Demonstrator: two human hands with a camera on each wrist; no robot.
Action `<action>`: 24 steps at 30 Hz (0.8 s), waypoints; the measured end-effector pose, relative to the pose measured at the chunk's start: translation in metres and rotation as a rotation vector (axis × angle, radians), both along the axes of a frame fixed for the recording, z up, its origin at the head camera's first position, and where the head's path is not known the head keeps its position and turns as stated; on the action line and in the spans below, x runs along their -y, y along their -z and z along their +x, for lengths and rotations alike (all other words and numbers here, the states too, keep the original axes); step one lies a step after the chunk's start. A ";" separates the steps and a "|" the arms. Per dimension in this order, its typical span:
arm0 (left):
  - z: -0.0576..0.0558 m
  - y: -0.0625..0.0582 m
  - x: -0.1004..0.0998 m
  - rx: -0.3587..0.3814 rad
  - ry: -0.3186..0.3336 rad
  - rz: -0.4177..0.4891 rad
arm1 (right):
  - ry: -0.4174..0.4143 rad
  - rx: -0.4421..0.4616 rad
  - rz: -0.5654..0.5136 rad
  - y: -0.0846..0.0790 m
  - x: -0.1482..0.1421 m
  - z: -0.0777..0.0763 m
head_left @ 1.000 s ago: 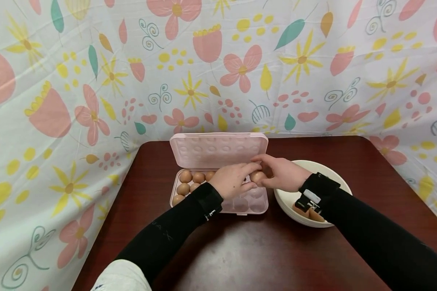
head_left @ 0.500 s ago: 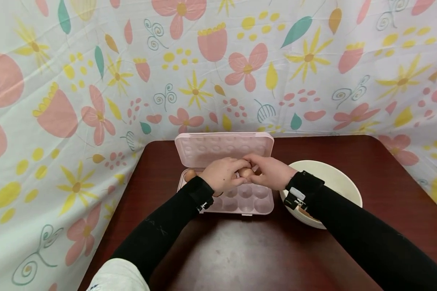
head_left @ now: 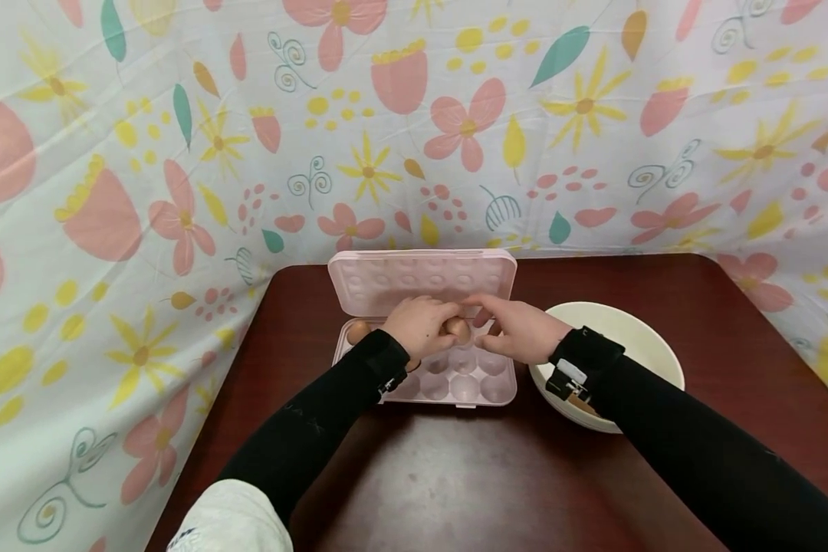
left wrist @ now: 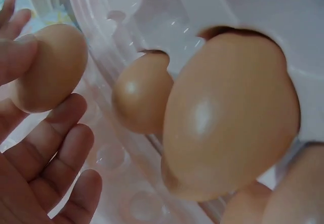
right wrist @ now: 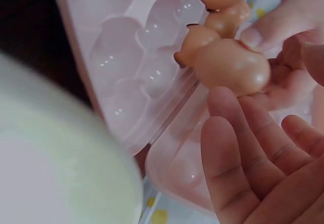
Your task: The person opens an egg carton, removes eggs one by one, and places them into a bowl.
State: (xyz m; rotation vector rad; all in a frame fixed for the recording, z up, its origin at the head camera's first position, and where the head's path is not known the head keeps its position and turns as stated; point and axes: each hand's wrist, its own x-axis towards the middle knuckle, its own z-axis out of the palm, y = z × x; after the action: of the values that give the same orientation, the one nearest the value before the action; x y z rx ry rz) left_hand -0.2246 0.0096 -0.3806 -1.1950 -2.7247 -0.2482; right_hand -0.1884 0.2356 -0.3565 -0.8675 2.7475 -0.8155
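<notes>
A brown egg [head_left: 458, 330] is pinched between the thumb and fingers of my left hand [head_left: 421, 326] above the egg carton. In the left wrist view the thumb presses one side of that egg [left wrist: 55, 64]. My right hand [head_left: 524, 330] is just right of it, fingers spread and holding nothing. The right wrist view has its fingertips [right wrist: 223, 133] close below the egg [right wrist: 233, 67]; whether they touch is unclear. The pink plastic carton [head_left: 493, 387] lies with its lid [head_left: 424, 280] raised. Several eggs [left wrist: 230, 118] sit in its left cups, mostly hidden by my left hand and sleeve.
A cream bowl [head_left: 635, 337] stands right of the carton, partly under my right forearm, with brown eggs [head_left: 581, 404] partly visible inside. The dark red-brown table [head_left: 441, 475] ends at a flowered cloth [head_left: 400, 153] behind and at the left.
Both hands have moved left over the carton with the egg. The right hand's fingers have come off it and spread, leaving the egg in my left hand. The head view has shifted slightly.
</notes>
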 end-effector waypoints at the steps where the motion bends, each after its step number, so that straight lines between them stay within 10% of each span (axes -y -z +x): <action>1: -0.001 0.001 -0.002 -0.001 -0.015 -0.023 | 0.007 0.002 0.004 0.000 -0.002 0.001; 13: -0.001 0.016 -0.030 -0.054 -0.145 -0.235 | 0.027 0.028 -0.028 0.003 -0.016 0.006; 24: 0.001 0.017 -0.027 -0.002 -0.168 -0.218 | 0.025 0.001 -0.036 0.002 -0.024 0.007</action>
State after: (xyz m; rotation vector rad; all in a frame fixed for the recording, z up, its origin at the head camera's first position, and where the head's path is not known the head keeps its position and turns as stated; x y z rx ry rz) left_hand -0.2235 0.0362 -0.3975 -1.0026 -2.8879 0.0727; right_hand -0.1817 0.2592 -0.3584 -0.8407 2.7563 -0.8721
